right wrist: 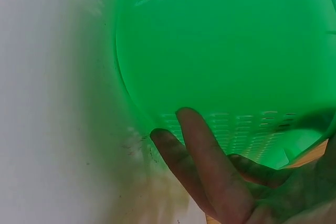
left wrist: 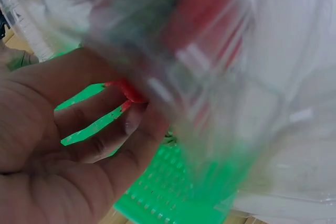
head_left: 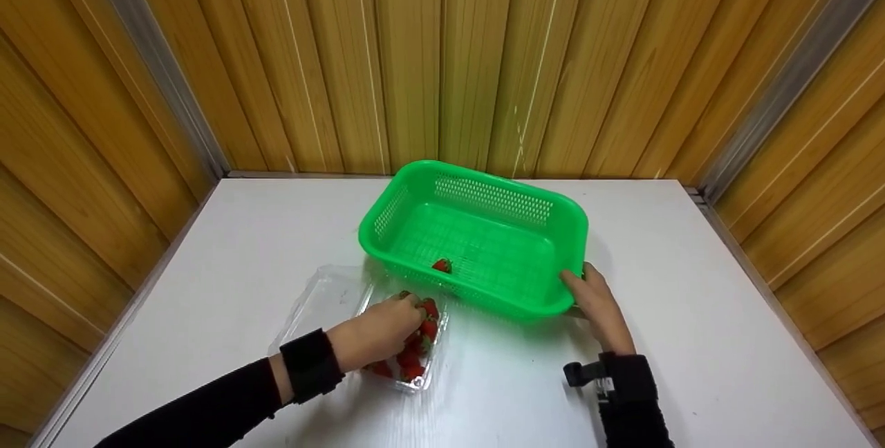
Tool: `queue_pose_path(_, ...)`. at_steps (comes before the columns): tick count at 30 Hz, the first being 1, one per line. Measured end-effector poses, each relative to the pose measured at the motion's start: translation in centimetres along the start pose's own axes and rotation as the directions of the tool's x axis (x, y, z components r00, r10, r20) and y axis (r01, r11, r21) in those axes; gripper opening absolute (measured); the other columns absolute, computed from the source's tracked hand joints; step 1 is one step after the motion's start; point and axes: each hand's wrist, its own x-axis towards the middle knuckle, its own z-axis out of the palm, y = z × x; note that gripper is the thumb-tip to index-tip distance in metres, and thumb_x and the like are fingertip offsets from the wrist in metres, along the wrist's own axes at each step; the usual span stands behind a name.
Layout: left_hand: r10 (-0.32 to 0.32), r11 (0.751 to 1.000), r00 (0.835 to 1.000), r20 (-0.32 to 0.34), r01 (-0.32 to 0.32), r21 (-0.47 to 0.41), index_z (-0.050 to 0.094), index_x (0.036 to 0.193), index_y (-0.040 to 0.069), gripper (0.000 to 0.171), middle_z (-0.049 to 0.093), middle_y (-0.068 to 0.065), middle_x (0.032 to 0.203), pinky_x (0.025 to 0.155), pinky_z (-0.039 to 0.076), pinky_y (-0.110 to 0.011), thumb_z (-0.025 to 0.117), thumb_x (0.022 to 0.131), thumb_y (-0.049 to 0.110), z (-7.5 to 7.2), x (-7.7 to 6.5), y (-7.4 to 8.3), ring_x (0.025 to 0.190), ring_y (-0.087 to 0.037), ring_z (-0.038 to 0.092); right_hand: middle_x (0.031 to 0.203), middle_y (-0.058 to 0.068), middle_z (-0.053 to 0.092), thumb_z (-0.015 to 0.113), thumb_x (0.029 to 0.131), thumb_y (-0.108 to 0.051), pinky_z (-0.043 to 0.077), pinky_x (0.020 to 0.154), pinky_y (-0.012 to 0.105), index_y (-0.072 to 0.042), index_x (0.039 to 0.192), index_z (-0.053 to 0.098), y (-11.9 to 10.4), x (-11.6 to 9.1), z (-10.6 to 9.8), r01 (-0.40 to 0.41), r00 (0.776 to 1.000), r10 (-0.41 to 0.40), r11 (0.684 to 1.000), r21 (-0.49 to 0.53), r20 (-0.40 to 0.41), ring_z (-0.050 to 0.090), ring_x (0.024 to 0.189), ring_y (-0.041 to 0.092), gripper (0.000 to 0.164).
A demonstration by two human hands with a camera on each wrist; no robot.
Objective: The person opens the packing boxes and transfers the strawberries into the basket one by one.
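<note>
My left hand (head_left: 379,332) is over the clear plastic clamshell box (head_left: 417,387), its curled fingers pinching a strawberry. In the left wrist view a red bit of that strawberry (left wrist: 132,92) shows between thumb and fingers, partly behind the blurred plastic. Several strawberries (head_left: 413,357) lie in the box under and beside the hand. At the green basket (head_left: 484,247), my right hand (head_left: 596,303) grips the near right corner, thumb over the rim. Its fingers (right wrist: 207,156) lie along the outer wall in the right wrist view. One strawberry (head_left: 442,265) sits inside the basket near its front wall.
The box's clear lid (head_left: 321,303) lies folded open to the left on the white table (head_left: 511,393). Wood-panelled walls (head_left: 442,61) enclose the table at the back and both sides. The basket stands close behind the box.
</note>
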Motion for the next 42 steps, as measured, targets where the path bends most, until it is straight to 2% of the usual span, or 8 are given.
queue_pose_path(5,-0.018,1.0,1.0,-0.014,0.019,0.023,0.067,0.101,0.002,0.02,0.062,-0.01,0.096,0.072,0.057,-0.034,0.079,0.086,0.009,-1.7,1.1,-0.3,0.088,-0.026,0.064,0.131,0.028,0.053,0.045,0.105,-0.025,0.057,0.081,0.035,0.008,0.147,0.033,-0.3,0.2,-0.5,0.013,1.0,-0.013,1.0,-0.009,-0.028,0.063,0.109,0.032,0.054)
queue_pose_path(9,-0.028,0.999,0.999,-0.043,0.026,-0.041,0.066,0.092,0.001,0.016,0.061,-0.009,0.091,0.065,0.053,-0.03,0.077,0.082,-0.005,-3.3,1.7,-0.7,0.079,-0.024,0.062,0.131,0.028,0.053,0.044,0.105,-0.025,0.057,0.08,0.035,0.007,0.147,0.033,-0.5,0.4,-0.6,0.01,0.999,-0.011,1.0,-0.026,-0.035,0.063,0.106,0.03,0.054)
queue_pose_path(12,-0.018,0.996,0.994,-0.112,0.009,-0.089,0.063,0.082,0.002,0.018,0.058,-0.008,0.084,0.059,0.049,-0.029,0.072,0.078,-0.014,-4.7,2.0,-0.9,0.072,-0.023,0.059,0.13,0.028,0.054,0.045,0.105,-0.025,0.057,0.079,0.035,0.008,0.147,0.033,-0.5,0.6,-0.6,0.009,0.999,-0.01,0.999,-0.033,-0.032,0.063,0.104,0.029,0.055)
queue_pose_path(18,-0.053,0.983,0.981,-0.184,0.019,-0.182,0.057,0.075,0.007,0.023,0.047,0.0,0.071,0.057,0.039,-0.028,0.068,0.082,-0.013,-8.2,2.5,-0.7,0.067,-0.016,0.045,0.131,0.028,0.053,0.045,0.105,-0.024,0.057,0.079,0.036,0.008,0.148,0.031,-0.7,0.7,-0.6,0.014,1.0,-0.014,1.0,-0.019,-0.025,0.063,0.107,0.031,0.056)
queue_pose_path(23,-0.066,0.969,0.973,-0.221,0.01,-0.247,0.042,0.066,0.012,0.036,0.026,0.004,0.067,0.054,0.026,-0.026,0.062,0.083,-0.013,-9.8,3.6,-0.8,0.062,-0.012,0.028,0.129,0.028,0.054,0.046,0.104,-0.024,0.057,0.078,0.035,0.008,0.146,0.033,-0.8,0.7,-0.6,0.016,0.999,-0.016,1.0,-0.018,-0.028,0.064,0.107,0.032,0.054)
queue_pose_path(28,-0.083,0.952,0.972,-0.221,0.011,-0.306,0.03,0.066,0.015,0.042,0.019,0.004,0.069,0.057,0.021,-0.028,0.057,0.085,-0.012,-10.4,5.5,-1.2,0.061,-0.012,0.021,0.126,0.027,0.056,0.047,0.104,-0.024,0.058,0.078,0.036,0.008,0.144,0.035,-0.8,0.7,-0.3,0.026,0.999,-0.026,1.0,-0.015,-0.033,0.064,0.105,0.031,0.053)
queue_pose_path(34,-0.083,0.943,0.969,-0.234,0.001,-0.332,0.032,0.066,0.015,0.04,0.019,0.004,0.068,0.057,0.019,-0.028,0.056,0.087,-0.01,-9.9,7.6,-1.8,0.061,-0.011,0.019,0.123,0.027,0.056,0.046,0.104,-0.025,0.058,0.078,0.038,0.008,0.141,0.038,-0.2,0.5,0.3,0.02,0.999,-0.022,0.999,-0.028,-0.042,0.064,0.103,0.032,0.05)
queue_pose_path(42,-0.053,0.927,0.977,-0.204,-0.028,-0.373,0.032,0.068,0.016,0.041,0.018,0.004,0.069,0.057,0.018,-0.029,0.057,0.088,-0.009,-9.0,9.6,-1.7,0.061,-0.011,0.018,0.123,0.028,0.057,0.047,0.104,-0.024,0.058,0.076,0.038,0.009,0.142,0.037,0.0,0.2,0.4,0.024,0.999,-0.025,0.999,-0.024,-0.044,0.065,0.102,0.032,0.052)
